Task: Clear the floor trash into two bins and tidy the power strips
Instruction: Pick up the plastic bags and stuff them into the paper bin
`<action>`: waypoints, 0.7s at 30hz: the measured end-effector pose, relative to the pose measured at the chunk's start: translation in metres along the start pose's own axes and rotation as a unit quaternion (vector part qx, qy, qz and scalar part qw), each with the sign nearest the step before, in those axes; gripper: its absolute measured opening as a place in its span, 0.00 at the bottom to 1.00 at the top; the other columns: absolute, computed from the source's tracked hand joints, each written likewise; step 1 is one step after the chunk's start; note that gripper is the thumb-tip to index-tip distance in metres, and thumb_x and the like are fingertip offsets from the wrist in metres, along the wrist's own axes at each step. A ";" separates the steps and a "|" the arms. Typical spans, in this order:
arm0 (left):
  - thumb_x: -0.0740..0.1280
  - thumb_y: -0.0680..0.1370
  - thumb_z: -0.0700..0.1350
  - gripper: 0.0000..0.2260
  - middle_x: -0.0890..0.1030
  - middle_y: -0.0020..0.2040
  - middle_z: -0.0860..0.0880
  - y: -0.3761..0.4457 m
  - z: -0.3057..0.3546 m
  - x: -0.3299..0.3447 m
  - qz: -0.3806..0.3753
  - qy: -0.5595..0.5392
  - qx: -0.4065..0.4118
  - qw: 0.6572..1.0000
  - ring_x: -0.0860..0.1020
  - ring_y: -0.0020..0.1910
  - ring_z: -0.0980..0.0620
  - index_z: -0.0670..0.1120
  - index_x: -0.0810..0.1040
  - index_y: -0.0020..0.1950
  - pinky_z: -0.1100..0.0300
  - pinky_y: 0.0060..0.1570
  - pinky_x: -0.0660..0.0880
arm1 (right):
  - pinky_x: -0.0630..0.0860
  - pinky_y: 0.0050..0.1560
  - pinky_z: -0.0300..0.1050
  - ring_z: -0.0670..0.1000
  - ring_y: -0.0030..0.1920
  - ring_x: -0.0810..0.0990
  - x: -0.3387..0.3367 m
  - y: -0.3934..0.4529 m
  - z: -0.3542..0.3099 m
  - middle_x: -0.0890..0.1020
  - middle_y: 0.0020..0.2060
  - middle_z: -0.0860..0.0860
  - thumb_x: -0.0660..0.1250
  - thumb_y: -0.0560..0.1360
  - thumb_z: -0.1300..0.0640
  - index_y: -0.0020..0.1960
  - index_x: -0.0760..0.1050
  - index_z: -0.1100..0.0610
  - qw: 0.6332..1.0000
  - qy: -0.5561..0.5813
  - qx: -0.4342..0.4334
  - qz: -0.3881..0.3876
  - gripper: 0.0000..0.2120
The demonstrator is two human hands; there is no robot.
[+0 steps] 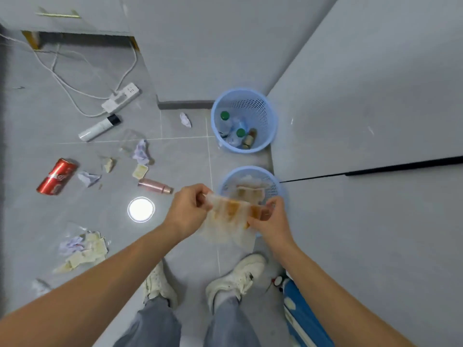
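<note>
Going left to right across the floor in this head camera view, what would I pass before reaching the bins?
red soda can → white tube with a black cap → pink bottle → crumpled white paper by the wall → far blue bin holding bottles

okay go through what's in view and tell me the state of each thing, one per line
left hand: gripping the plastic wrapper
right hand: gripping the wrapper's other end
plastic wrapper: stretched between both hands, beside the near bin
near bin: upright, holds wrappers
far bin: upright, holds bottles
red can: lying on its side
pink bottle: lying down
power strip: on floor, cord loose
</note>
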State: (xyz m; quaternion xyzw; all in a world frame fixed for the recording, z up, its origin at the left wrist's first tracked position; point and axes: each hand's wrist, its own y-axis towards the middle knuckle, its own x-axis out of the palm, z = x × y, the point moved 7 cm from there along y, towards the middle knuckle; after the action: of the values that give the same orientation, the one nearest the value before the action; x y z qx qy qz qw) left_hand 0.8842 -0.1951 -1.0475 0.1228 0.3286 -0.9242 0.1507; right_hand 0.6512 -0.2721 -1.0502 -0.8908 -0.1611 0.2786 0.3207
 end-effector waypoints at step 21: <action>0.67 0.79 0.43 0.09 0.77 0.38 0.47 0.117 -0.066 0.162 0.042 0.359 0.079 0.929 0.73 0.33 0.44 0.49 0.68 0.54 0.53 0.33 0.69 | 0.75 0.51 0.53 0.59 0.52 0.77 -0.002 0.144 0.101 0.76 0.53 0.58 0.64 0.78 0.65 0.55 0.75 0.62 0.943 -0.281 -0.107 0.145 0.06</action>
State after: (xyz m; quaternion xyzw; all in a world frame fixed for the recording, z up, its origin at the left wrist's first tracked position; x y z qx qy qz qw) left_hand 0.7844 -0.2709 -1.2169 0.4718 0.2808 -0.8342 0.0510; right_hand 0.6049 -0.3318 -1.2093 -0.8193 -0.1429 0.5418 0.1212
